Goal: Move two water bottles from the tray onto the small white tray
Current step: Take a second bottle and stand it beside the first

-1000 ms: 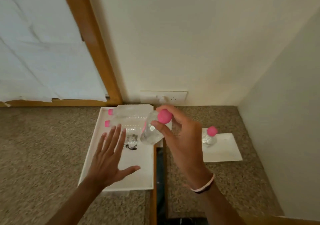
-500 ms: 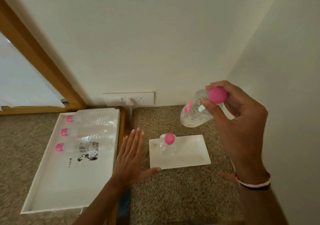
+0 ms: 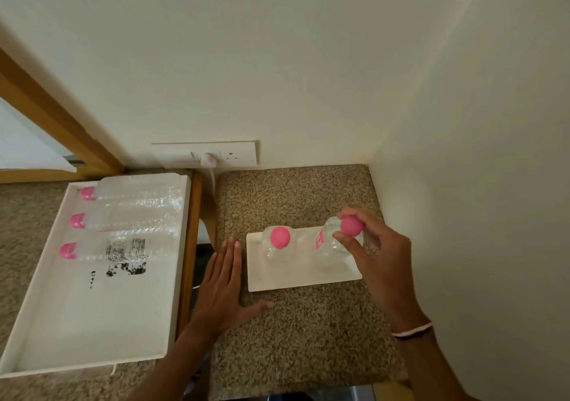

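While the speckled granite counter (image 3: pixel 296 332) fills the lower view, a large white tray (image 3: pixel 92 317) sits at its left with three clear water bottles (image 3: pixel 129 225) lying side by side at its far end, pink caps pointing left. To the right, near the corner walls, lies the small white tray (image 3: pixel 277 279). One pink-capped bottle (image 3: pixel 279 246) stands upright on its left half. On its right half stands a second bottle (image 3: pixel 331 246), its pink cap pinched by the right hand (image 3: pixel 382 265). The left hand (image 3: pixel 223 286) lies open and flat, fingers together, just beside the small tray.
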{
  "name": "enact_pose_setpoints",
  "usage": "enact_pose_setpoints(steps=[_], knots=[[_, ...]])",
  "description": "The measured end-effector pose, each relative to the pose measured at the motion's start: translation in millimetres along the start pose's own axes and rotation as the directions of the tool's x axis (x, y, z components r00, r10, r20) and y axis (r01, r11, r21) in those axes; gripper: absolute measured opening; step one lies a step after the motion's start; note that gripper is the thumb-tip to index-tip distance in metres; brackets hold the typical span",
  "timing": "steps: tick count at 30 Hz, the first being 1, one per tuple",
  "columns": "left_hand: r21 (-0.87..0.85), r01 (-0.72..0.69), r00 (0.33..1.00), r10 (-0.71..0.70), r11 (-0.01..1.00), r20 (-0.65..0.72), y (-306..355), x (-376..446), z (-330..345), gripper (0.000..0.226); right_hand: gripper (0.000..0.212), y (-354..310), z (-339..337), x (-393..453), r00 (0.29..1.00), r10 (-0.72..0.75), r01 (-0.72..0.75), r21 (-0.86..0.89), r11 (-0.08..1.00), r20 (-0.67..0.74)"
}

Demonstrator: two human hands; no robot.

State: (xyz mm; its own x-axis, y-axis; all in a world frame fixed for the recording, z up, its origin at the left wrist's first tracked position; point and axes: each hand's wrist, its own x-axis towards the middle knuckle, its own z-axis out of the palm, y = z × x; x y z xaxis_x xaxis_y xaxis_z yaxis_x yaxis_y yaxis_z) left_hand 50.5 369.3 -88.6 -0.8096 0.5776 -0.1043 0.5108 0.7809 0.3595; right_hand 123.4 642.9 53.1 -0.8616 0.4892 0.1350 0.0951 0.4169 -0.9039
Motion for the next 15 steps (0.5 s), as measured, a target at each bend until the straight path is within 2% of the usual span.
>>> enact_pose_setpoints(steps=[4, 10, 15], knots=[[-0.024, 0.012, 1.0, -0.011, 1.0, 0.029, -1, 0, 9, 0.133, 0.034, 7, 6, -5, 1.0, 0.002, -0.001, -0.022, 1.0, 0.024], [-0.03, -0.002, 1.0, 0.002, 1.0, 0.003, -5, 0, 17, 0.13, 0.035, 9, 12, -4, 1.0, -0.017, 0.018, -0.036, 0.999, 0.018], [-0.033, -0.005, 1.0, 0.005, 0.999, -0.004, -4, 0, 16, 0.129, 0.039, 9, 16, -6, 1.0, -0.024, 0.023, -0.064, 0.998, -0.02]])
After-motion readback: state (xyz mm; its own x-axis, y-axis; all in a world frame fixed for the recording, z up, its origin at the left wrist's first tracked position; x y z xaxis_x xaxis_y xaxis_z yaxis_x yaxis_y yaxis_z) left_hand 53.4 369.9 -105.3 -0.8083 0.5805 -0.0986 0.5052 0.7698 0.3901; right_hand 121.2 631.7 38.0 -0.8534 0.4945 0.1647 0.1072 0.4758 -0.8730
